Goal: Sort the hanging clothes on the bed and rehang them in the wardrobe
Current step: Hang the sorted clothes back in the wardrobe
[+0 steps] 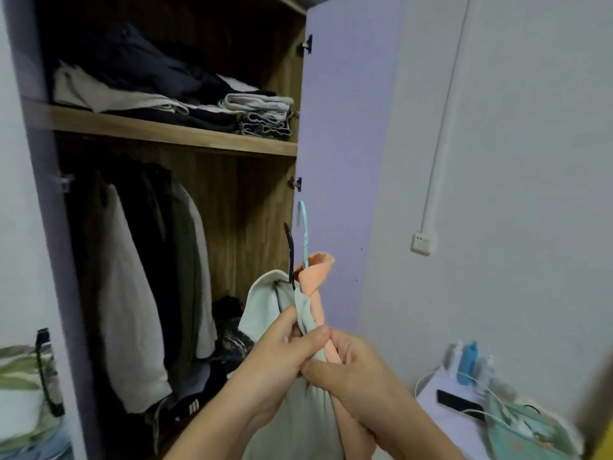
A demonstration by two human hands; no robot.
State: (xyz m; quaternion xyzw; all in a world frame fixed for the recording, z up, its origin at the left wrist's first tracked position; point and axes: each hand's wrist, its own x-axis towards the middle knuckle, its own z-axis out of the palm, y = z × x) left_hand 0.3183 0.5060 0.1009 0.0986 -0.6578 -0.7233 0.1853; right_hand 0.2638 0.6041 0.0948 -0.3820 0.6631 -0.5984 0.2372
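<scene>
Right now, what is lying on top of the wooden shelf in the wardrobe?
On the wooden shelf, folded clothes lie stacked: dark garments, pale ones, striped pieces at the right. Whatever lies behind them is hidden.

Two hands show, the left hand [282, 346] and the right hand [351, 373]. Two garments are held: one pale grey-green cloth garment [265, 307] and one orange cloth garment [315, 277]. Two hanger hooks rise above them: one light blue plastic hook [304, 227], one dark hook [291, 254]. One wooden shelf [166, 132] crosses the one open wardrobe [252, 200].

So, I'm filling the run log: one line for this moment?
left hand: grips pale garment | right hand: grips orange garment | wardrobe: open
</scene>
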